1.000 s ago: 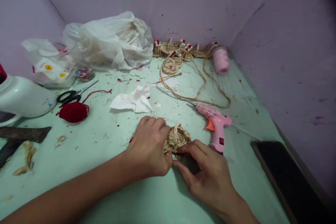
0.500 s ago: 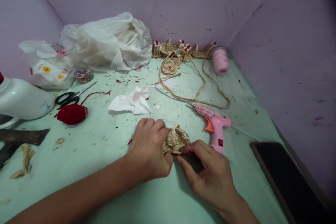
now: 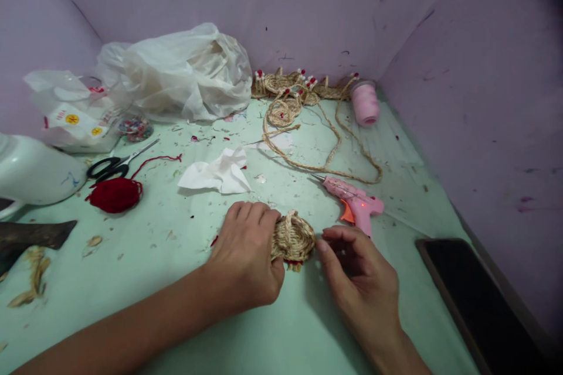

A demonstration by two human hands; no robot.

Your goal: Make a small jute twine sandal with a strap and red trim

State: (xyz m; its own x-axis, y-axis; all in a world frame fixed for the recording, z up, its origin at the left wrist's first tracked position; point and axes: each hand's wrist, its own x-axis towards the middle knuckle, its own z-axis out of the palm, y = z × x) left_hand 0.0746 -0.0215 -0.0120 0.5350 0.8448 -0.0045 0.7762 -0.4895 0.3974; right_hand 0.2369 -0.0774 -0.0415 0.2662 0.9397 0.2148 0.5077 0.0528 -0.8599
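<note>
A small woven piece of braided natural fibre (image 3: 301, 237), with a loop on top and a strip of red along its lower edge, sits in front of me. My left hand (image 3: 248, 252) is closed over its left side, pressing it near the table; the fingers cover that part. Just off its right edge is my right hand (image 3: 363, 281), thumb and index fingertips slightly apart, with nothing visible in them. A pink glue gun (image 3: 354, 199) with an orange trigger lies beyond my right hand, its red light on.
Left are red yarn (image 3: 115, 194), black-handled scissors (image 3: 112, 167), a white jug (image 3: 39, 170) and a dark tool (image 3: 39, 235). White tissue (image 3: 215, 174), plastic bags (image 3: 185, 73), braided cord (image 3: 303, 165) and a pink thread spool (image 3: 366, 104) lie farther back. A phone (image 3: 475, 299) is right.
My right hand has drawn back to the right from the woven piece, its fingertips coming off the lower edge. My left hand keeps its hold. The view has shifted slightly.
</note>
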